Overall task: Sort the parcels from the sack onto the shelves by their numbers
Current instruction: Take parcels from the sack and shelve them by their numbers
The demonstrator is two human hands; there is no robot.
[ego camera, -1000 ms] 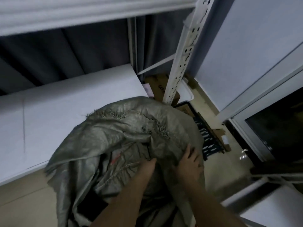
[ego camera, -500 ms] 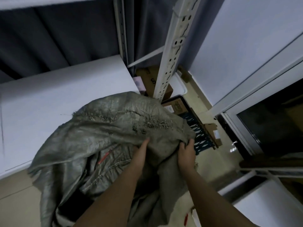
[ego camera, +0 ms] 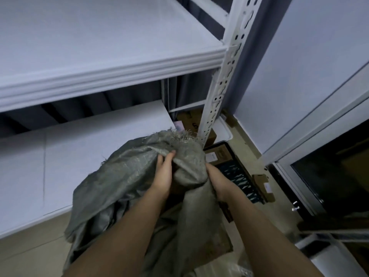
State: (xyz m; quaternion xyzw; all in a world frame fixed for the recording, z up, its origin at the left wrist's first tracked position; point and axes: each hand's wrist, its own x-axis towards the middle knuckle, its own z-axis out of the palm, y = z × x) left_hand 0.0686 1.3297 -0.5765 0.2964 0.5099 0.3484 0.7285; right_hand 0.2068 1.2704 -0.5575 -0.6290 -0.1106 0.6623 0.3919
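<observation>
The grey woven sack (ego camera: 123, 180) stands crumpled on the floor against the lower white shelf (ego camera: 85, 148). Its frayed rim is bunched up between my hands. My left hand (ego camera: 164, 172) holds a fold of the rim at the mouth, thumb on one side and fingers on the other. On the sack's right side my right hand (ego camera: 216, 179) grips the cloth, with its fingers buried in the fabric. Something dark brown shows inside the opening between my hands, too dim to identify. The upper white shelf (ego camera: 119, 64) juts out above. No parcel number is visible.
A white perforated shelf post (ego camera: 225, 76) rises just behind the sack. Beyond it on the floor lie a cardboard box (ego camera: 192, 118), a white lid (ego camera: 224, 131) and a black slatted crate (ego camera: 241, 178). A dark glass door (ego camera: 331, 172) is at the right.
The view has tilted up, bringing the upper shelf into sight. Both hands have risen and gathered the sack's rim higher; my left hand went from reaching inside to holding the rim.
</observation>
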